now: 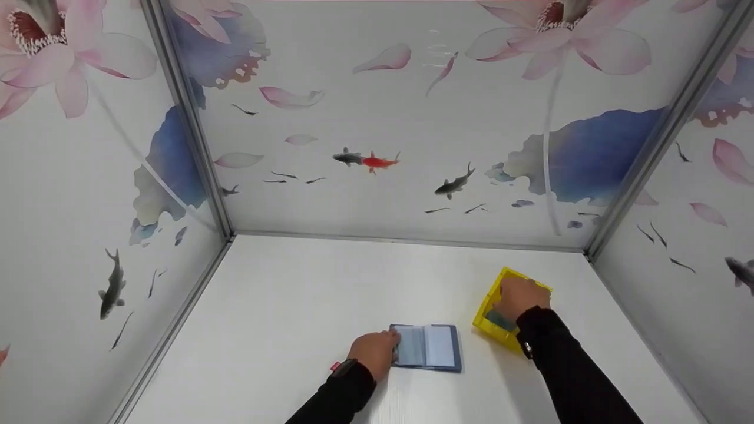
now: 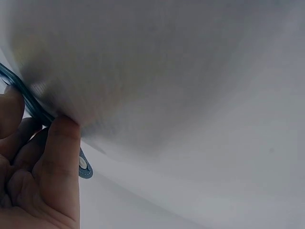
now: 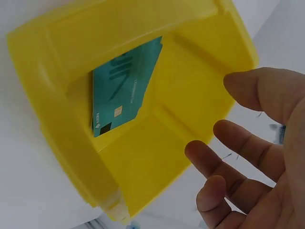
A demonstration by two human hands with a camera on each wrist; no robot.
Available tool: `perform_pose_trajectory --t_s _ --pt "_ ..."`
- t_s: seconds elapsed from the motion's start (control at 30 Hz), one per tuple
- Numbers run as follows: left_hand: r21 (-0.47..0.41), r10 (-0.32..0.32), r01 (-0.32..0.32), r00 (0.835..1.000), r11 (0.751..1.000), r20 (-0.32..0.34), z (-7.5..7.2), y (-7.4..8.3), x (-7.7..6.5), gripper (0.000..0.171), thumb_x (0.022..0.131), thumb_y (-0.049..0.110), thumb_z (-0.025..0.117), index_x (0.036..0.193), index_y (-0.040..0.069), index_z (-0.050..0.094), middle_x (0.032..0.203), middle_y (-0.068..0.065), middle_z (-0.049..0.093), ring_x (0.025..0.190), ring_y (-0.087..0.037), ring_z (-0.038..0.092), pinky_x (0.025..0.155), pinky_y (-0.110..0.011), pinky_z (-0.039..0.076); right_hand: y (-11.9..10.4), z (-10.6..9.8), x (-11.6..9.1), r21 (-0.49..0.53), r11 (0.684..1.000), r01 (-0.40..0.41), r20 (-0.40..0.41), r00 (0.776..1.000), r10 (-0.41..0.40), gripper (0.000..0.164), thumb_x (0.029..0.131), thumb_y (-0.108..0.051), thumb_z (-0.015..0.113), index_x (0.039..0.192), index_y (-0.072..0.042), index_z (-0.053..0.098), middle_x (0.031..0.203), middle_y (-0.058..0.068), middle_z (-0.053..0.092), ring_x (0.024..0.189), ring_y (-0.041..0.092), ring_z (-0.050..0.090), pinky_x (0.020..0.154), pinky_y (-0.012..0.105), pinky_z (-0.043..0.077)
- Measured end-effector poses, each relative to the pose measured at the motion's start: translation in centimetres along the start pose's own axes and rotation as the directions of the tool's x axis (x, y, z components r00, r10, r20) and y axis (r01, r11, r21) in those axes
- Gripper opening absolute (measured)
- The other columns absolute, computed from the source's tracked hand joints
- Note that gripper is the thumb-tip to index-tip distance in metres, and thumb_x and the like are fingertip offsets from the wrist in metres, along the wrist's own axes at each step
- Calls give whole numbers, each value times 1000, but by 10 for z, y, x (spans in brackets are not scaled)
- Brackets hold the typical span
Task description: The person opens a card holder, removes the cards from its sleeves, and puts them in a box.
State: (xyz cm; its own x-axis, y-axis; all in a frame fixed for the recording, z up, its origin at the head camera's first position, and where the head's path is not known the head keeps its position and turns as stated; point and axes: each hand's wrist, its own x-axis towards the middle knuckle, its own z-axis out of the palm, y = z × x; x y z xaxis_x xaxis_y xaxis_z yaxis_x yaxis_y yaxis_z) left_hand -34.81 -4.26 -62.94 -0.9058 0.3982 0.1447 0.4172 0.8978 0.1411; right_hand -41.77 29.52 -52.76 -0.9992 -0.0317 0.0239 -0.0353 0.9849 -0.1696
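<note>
A blue card holder (image 1: 439,347) lies opened out on the white table, its clear sleeves showing. At its left edge my left hand (image 1: 374,353) pinches the cover between thumb and fingers. The left wrist view shows the holder's dark blue edge (image 2: 31,100) between thumb and fingers, and a strap with a snap button (image 2: 83,164) beside them. My right hand (image 3: 252,157) reaches over a yellow bin (image 3: 52,86), fingers spread and slightly bent, nothing between them. Inside the bin lie teal cards (image 3: 125,88), the top one with a chip; the hand is apart from them.
White table (image 1: 306,282) surface surrounds the holder and bin. Printed panels with lotus flowers and fish enclose it at the back (image 1: 330,206), left and right, joined by grey metal posts (image 1: 194,129). A small red tag (image 1: 336,365) shows by my left wrist.
</note>
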Motion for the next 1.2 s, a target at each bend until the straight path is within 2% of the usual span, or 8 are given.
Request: perform_pose_trajectory --t_s 0.13,0.37,0.57,0.77,0.9,0.93,1.03,1.2 --pt "-10 11 -11 1000 1000 -4 -3 0 -2 41 100 21 86 141 15 81 138 -4 83 117 -24 82 97 -36 67 -17 4 -2 -14 997 78 -104 991 -79 18 94 -15 84 103 1 81 92 16 81 77 30 73 74 53 66" --pt "-15 18 -18 999 1000 -28 0 -1 -1 39 101 20 85 139 15 82 135 -5 84 112 -25 83 94 -36 68 -52 18 -13 57 981 185 -165 971 -173 21 98 -17 85 111 -1 82 103 16 80 84 29 73 86 48 69" --pt "-32 13 -15 999 999 -50 2 -1 -1 32 100 18 86 131 14 84 125 -5 86 101 -24 84 86 -36 68 -83 41 -29 141 963 229 -118 970 -213 22 98 -21 88 113 -7 83 105 9 79 94 23 74 92 44 68" --pt "-39 -5 4 1000 999 -27 1 -1 1 33 101 18 84 133 13 83 122 -7 87 98 -23 83 84 -37 67 -108 60 -38 188 959 212 39 974 -223 31 99 -30 90 121 -11 83 112 7 79 94 19 72 97 46 68" --pt "-9 -4 4 1000 1000 -11 4 -2 2 35 103 20 83 138 15 82 131 -5 85 106 -22 84 87 -36 67 -117 72 -39 210 948 239 119 956 -267 35 97 -33 90 122 -11 82 113 6 78 97 20 72 99 50 66" --pt "0 -3 3 1000 1000 -4 4 -2 3 36 103 20 83 139 16 81 134 -5 85 109 -22 84 89 -35 67 -109 91 -30 210 938 277 108 947 -304 38 98 -38 89 124 -11 81 114 6 78 98 20 72 99 49 66" --pt "23 -2 2 1000 1000 4 7 -3 4 37 104 23 82 141 17 81 139 -2 83 117 -22 83 94 -36 67 -112 102 -30 205 923 326 102 931 -351 43 94 -38 92 123 -9 81 110 7 75 94 21 70 93 50 65" --pt "23 -22 22 999 1000 29 8 -1 6 41 102 26 85 142 19 80 143 0 81 121 -22 82 99 -38 67 -129 92 -45 186 929 321 135 928 -348 57 89 -45 96 130 -9 78 114 8 68 93 20 62 90 51 64"
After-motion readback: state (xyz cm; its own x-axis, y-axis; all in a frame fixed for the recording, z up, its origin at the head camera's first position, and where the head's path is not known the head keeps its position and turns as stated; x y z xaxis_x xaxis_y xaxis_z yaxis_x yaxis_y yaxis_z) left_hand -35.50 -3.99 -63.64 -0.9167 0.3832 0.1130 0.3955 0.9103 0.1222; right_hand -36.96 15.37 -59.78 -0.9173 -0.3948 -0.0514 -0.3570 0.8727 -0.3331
